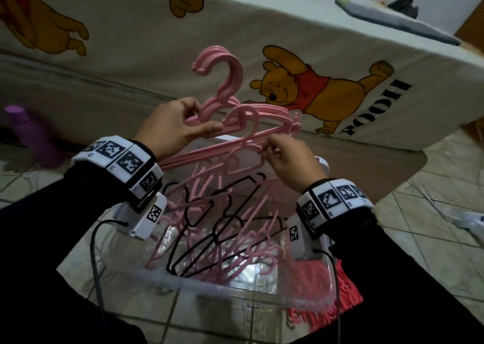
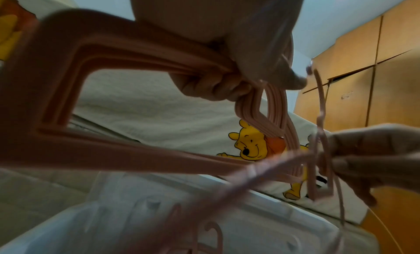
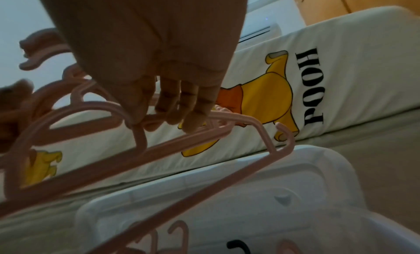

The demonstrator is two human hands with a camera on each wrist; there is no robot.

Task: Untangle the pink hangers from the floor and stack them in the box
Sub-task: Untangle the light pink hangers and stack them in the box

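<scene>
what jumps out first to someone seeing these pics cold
A bundle of pink hangers held up mid-frame over the box: the left hand grips its shoulder, the right hand pinches a hanger beside it. Below sits a clear plastic box holding tangled pink and black hangers. Behind is a Winnie the Pooh bedsheet.

Ahead of you stands a bed (image 1: 340,29) under a cream sheet (image 1: 146,63) printed with yellow bears (image 1: 314,92) and the word POOH. A purple bottle (image 1: 28,134) lies on the tiled floor (image 1: 445,176) to your left, and wooden cupboards (image 2: 375,78) stand beyond.
</scene>
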